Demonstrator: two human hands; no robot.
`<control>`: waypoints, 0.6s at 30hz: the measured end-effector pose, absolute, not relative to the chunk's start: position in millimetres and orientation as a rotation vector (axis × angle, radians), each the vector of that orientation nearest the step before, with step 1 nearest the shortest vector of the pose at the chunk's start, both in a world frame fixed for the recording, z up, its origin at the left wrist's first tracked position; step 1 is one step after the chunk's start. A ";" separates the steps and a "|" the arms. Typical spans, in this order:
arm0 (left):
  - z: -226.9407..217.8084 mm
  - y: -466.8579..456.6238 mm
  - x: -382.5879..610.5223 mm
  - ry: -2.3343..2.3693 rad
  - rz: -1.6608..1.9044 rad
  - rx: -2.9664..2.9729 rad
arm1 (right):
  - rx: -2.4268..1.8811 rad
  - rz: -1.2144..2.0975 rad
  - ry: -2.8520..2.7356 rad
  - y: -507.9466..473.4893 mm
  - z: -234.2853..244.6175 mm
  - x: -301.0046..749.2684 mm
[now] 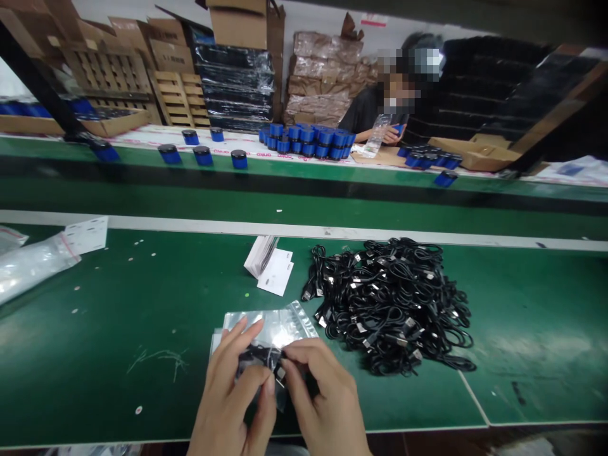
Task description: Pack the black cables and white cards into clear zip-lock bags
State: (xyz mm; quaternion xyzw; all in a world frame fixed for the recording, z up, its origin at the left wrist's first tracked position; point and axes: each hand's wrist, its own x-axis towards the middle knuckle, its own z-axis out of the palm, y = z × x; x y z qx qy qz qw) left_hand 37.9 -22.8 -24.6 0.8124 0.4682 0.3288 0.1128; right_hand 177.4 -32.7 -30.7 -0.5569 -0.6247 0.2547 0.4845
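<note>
A coiled black USB cable (259, 353) sits between my two hands at the mouth of a clear zip bag (278, 324). My left hand (228, 386) pinches the edge of the bag with its thumb and fingers. From the other side, my right hand (325, 392) is closed on the cable, close to its metal plug. Fingers and shiny plastic hide how much of the cable lies inside the bag. More clear plastic shows under the left fingers. Just right of my hands lies a large pile of black USB cables (389, 304).
White folded leaflets (275, 271) stand beyond my hands. Clear bags (35, 266) and a white card (89, 234) lie at the left. On the far shelf are many blue jars with black lids (308, 140); a person (380, 111) behind it handles a blue item.
</note>
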 end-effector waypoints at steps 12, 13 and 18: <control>-37.9 -25.9 43.2 1.350 1.062 2.264 | -1.504 0.955 -1.556 -37.7 -23.9 203.2; -38.0 -28.5 45.3 1.336 1.101 2.235 | -1.450 0.880 -1.617 -37.7 -25.3 202.4; -39.2 -38.4 56.7 1.260 1.284 2.236 | -1.363 0.825 -1.649 -37.3 -37.0 192.5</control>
